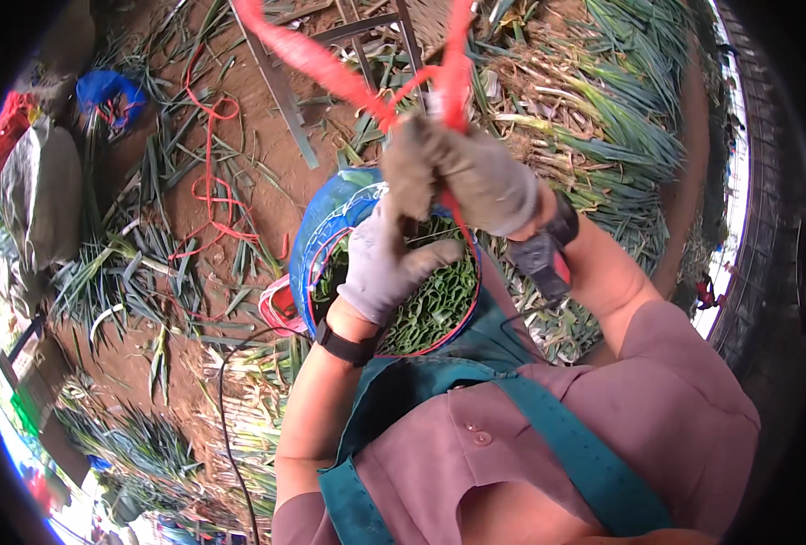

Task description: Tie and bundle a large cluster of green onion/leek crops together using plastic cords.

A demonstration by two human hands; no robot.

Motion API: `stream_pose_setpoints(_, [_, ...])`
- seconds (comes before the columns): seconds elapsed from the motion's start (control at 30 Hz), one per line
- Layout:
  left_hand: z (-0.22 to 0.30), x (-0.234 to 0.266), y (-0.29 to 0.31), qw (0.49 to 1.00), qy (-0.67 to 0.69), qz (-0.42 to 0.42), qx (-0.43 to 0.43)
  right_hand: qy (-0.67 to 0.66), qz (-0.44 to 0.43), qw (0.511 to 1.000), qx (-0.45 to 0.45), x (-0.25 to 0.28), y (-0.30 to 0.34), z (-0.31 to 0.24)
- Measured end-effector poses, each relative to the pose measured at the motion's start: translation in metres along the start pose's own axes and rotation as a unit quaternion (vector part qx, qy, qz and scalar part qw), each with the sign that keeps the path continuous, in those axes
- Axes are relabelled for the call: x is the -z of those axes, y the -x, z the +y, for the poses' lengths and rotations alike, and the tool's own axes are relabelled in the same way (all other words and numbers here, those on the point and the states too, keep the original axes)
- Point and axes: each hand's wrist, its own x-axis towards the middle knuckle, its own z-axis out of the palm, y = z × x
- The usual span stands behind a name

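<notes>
Both my hands wear grey work gloves, dirty at the fingers, and meet above a round bundle of green onions. My left hand (389, 241) has its fingers closed at a strand of red plastic twine (307, 59), its thumb sticking out to the side. My right hand (489, 182) grips the red twine too, with a loop rising above it and a strand dropping toward the bundle. Cut hollow green tops (430, 313) pack the bundle, inside a blue plastic wrap (307, 241) with a thin red edge. Where the fingers overlap, the grip is partly hidden and blurred.
Heaps of long green onions (621, 118) lie at the right, with more (130, 436) at lower left. Red twine (210, 173) trails over the brown soil. A metal frame (276, 82) stands ahead; a blue bag (110, 98) and a pale sack (44, 191) are at left.
</notes>
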Motion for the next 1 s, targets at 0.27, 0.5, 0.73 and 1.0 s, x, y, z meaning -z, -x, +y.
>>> stream_pose_setpoints(0.27, [-0.008,-0.016,-0.007,0.984,0.098,0.044,0.14,-0.015,-0.047,0.998,0.026,0.006,-0.031,0.007])
stream_pose_setpoints(0.5, [-0.002,-0.013,-0.015,0.958,0.155,-0.031,0.239,0.161,-0.157,0.974,-0.025,0.064,-0.016,-0.014])
stream_pose_setpoints(0.73, [0.032,-0.029,-0.045,0.941,0.147,0.054,0.301,0.581,-0.058,0.806,0.092,0.118,0.046,0.035])
stream_pose_setpoints(1.0, [0.014,-0.011,-0.047,0.958,0.1,0.093,0.252,0.053,0.121,0.975,0.181,0.105,0.049,0.084])
